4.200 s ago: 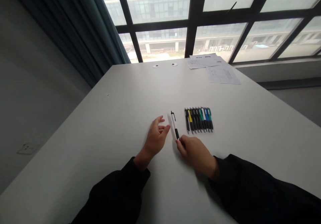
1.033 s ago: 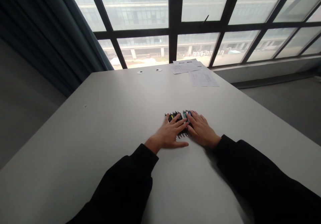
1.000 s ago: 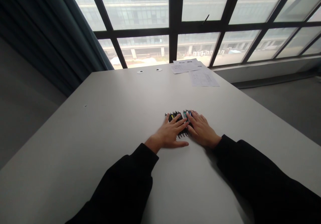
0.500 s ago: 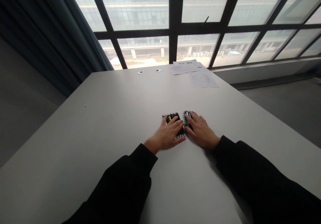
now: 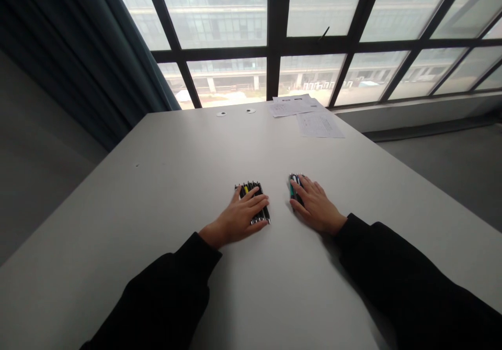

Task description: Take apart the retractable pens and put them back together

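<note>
Dark pens point(image 5: 260, 215): rowed side by side on the white table point(image 5: 188, 148), at nine if the gap between the bunches is the dial's centre and the windows point(image 5: 227, 10) are noon; a yellow pen point(image 5: 246, 189) among them.
Left hand point(image 5: 240, 218): palm down over that row, fingers spread.
Coloured pens point(image 5: 297, 195): at three; I can see green and white, the rest half covered.
Right hand point(image 5: 318, 209): laid over these, fingers outstretched, thumb apart.
Papers point(image 5: 321, 125): towards one.
White discs point(image 5: 221, 114): two, at eleven.
</note>
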Action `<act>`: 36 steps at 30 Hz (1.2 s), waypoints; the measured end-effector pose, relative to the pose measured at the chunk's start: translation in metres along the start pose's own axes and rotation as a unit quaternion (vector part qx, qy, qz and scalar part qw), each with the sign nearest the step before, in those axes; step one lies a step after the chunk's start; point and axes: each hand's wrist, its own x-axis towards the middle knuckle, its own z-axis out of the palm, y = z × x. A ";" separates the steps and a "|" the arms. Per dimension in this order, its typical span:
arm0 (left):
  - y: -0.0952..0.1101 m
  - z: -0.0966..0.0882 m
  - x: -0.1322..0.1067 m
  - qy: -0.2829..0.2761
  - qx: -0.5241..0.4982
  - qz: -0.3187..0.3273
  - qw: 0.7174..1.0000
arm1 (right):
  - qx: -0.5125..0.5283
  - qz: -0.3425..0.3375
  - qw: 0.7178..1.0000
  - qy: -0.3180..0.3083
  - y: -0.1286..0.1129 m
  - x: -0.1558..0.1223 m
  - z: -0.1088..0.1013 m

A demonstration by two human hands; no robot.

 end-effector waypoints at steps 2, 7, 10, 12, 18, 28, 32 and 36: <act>-0.006 -0.005 -0.017 -0.009 0.000 -0.004 1.000 | -0.001 -0.002 1.000 0.000 -0.001 0.000 -0.001; -0.031 -0.018 -0.079 -0.020 0.000 -0.026 0.999 | -0.004 -0.004 1.000 0.001 -0.005 0.000 -0.001; -0.045 -0.022 -0.120 -0.015 0.001 -0.041 0.999 | -0.008 -0.003 1.000 0.003 -0.008 -0.001 0.001; -0.050 -0.024 -0.144 -0.010 0.006 -0.054 0.998 | -0.012 -0.002 1.000 0.005 -0.010 0.000 0.002; -0.058 -0.027 -0.193 0.039 0.008 -0.101 0.994 | -0.025 -0.002 1.000 0.007 -0.018 0.001 0.004; -0.067 -0.038 -0.214 -0.011 0.001 -0.102 0.995 | -0.022 -0.015 1.000 0.013 -0.032 0.002 0.013; -0.066 -0.037 -0.213 -0.007 0.013 -0.089 0.996 | -0.028 -0.019 0.999 0.014 -0.033 0.003 0.017; -0.065 -0.036 -0.213 0.004 0.024 -0.077 0.997 | -0.034 -0.022 0.999 0.018 -0.034 0.004 0.020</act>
